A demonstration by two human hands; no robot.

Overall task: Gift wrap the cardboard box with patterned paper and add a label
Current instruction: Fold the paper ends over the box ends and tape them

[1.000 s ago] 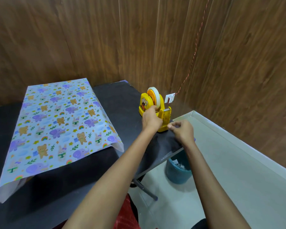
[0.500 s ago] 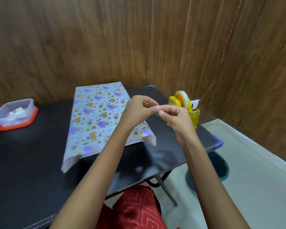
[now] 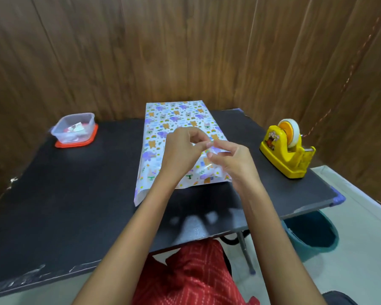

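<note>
Together left hand [image 3: 180, 150], right hand [image 3: 235, 164] pinch tape [image 3: 212, 148], patterned paper [image 3: 163, 128] beneath fingertips [image 3: 207, 144]

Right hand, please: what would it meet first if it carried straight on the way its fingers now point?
Most likely the left hand: the right hand points left at its fingertips, nearly touching, above the patterned paper. A clear tape strip seems pinched between them; depth is unclear.

Animal-print paper [image 3: 163, 137] flat over box
</note>
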